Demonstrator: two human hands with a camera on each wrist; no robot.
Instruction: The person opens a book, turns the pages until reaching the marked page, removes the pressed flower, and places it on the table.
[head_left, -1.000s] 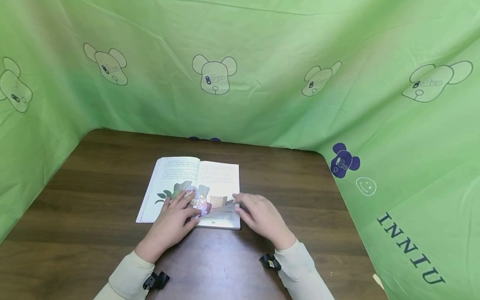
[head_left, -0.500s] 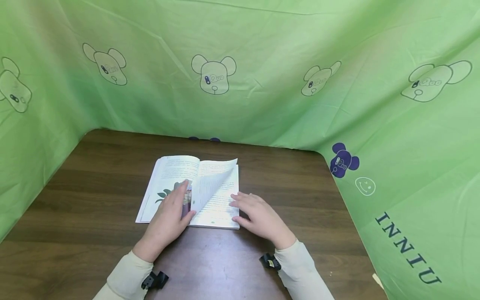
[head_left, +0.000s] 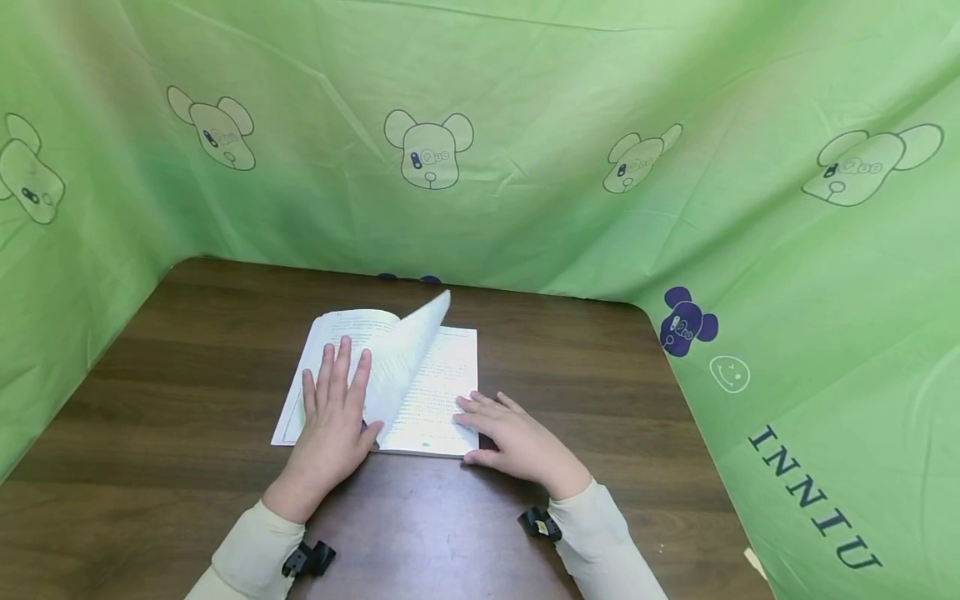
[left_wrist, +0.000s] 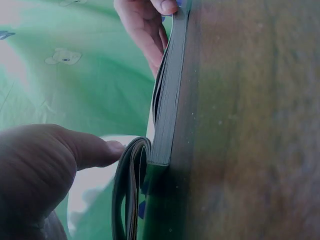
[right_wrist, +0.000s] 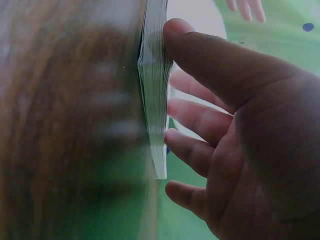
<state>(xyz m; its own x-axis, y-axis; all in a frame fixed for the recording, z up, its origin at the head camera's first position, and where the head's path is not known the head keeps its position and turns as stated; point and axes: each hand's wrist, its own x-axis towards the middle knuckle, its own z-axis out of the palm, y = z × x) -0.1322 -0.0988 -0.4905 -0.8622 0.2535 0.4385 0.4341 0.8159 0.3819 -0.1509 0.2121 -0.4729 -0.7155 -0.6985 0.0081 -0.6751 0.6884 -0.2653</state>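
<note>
An open book lies on the wooden table, with a leaf standing up near its middle and leaning left. My left hand is over the left page, fingers straight, its thumb beside the foot of the raised leaf. In the left wrist view the left thumb touches the page curve near the spine. At the book's right edge rests my right hand, fingers spread on the right page. The right wrist view shows the right fingertips along the edge of the page block.
The dark wooden table extends around the book. A green cloth with bear drawings hangs along the back and sides. Black wrist cameras are strapped on both sleeves. A small pale object sits at the table's right edge.
A leaf has lifted from the right page and swung up toward the left. The left hand has moved left, its fingers straightening. The right hand has let go of the leaf and spread its fingers.
</note>
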